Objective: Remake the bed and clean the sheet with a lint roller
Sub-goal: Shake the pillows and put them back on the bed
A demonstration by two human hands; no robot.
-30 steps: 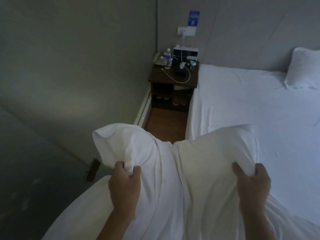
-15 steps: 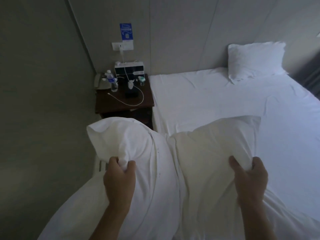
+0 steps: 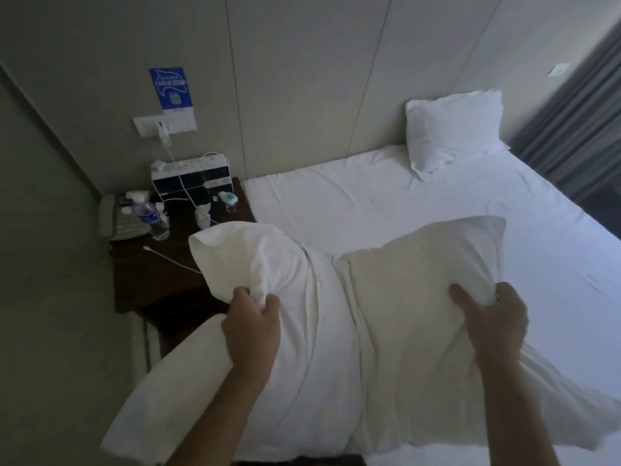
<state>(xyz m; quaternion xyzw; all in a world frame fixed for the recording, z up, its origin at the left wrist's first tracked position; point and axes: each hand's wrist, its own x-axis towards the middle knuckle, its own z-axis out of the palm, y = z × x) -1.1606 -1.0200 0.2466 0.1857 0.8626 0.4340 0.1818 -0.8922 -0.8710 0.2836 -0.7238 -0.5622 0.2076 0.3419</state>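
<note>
Head view: both hands low in frame, gripping a white duvet [image 3: 322, 348] bunched up in front of the camera. Left hand [image 3: 253, 327], lower centre-left, fingers curled tight into a wad of fabric w/ a puffed corner rising above it. Right hand [image 3: 492, 322], lower right, closed on the other top corner, thumb pressed into the cloth; that corner stands up flat and pointed. Duvet drapes down from both grips to the bottom edge, a fold line running between the two hands.

Behind it, centre to right: bed w/ white sheet [image 3: 386, 203], lightly creased, bare across the middle. One white pillow [image 3: 452, 127] upper right, against the wall at the head of the bed. Grey curtain [image 3: 578, 112] far right edge.

Left of bed, centre-left: dark wooden bedside table [image 3: 151, 277] carrying a water bottle [image 3: 151, 218], a phone [image 3: 117, 218], a white power strip box [image 3: 191, 178] and a loose white cable [image 3: 171, 258]. Blue sticker [image 3: 171, 89] on wall above a wall socket [image 3: 164, 124], upper left.
</note>
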